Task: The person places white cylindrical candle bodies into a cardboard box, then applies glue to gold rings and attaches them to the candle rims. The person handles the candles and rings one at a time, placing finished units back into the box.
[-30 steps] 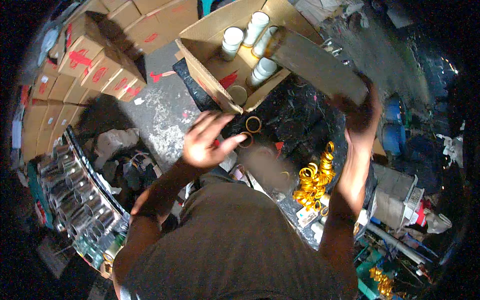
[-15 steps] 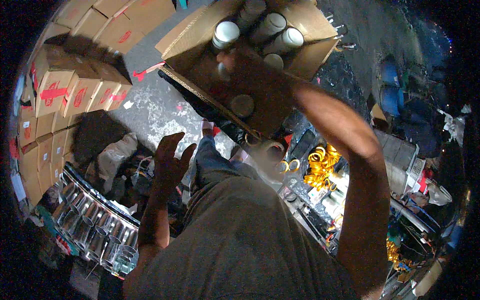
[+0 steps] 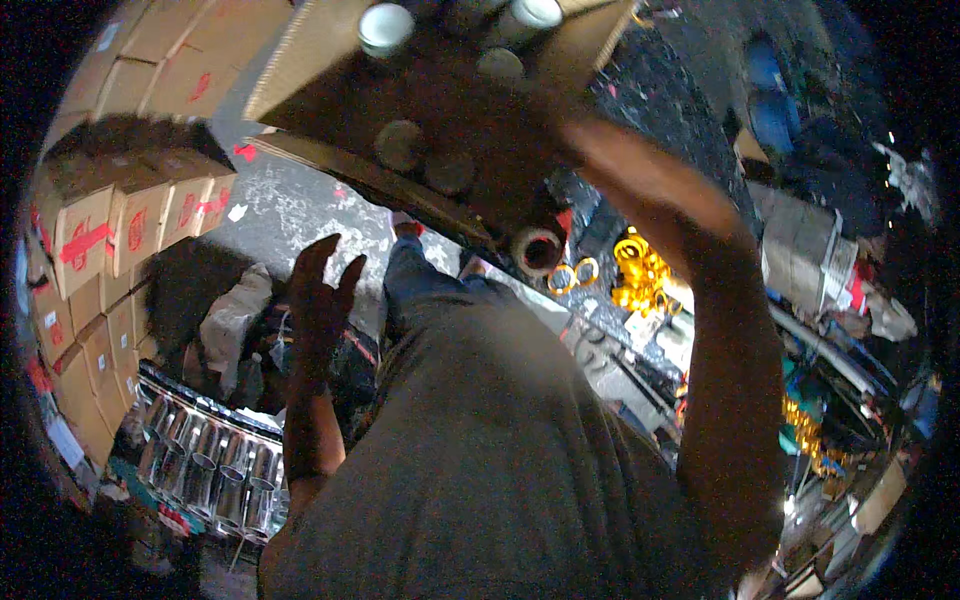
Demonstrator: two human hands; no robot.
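Observation:
An open cardboard box [image 3: 285,90] stands ahead of me with several upright cylinders inside. One cylinder with a pale top [image 3: 386,30] catches the light, while two dim round tops, a left one [image 3: 399,145] and a right one [image 3: 449,172], lie in shadow by the near wall. My right hand [image 3: 520,112] reaches into the box from the right; it is dark and blurred, so its fingers and anything in them are hidden. My left hand [image 3: 322,285] is raised left of my body, holding nothing, thumb and fingers apart. A ring-ended tube [image 3: 538,252] sits just below the box's near corner.
Stacked cartons [image 3: 150,215] with red tape line the left side. Shiny metal cups [image 3: 205,460] stand in rows at lower left. Gold rings [image 3: 638,275] lie in a pile right of my body, near a grey crate [image 3: 800,245]. A pale sack [image 3: 235,320] rests on the floor.
The view has shifted, with the box now higher and further left. Two dim round tops show by its near wall, where one showed before. My right hand remains over the box; my left stays raised.

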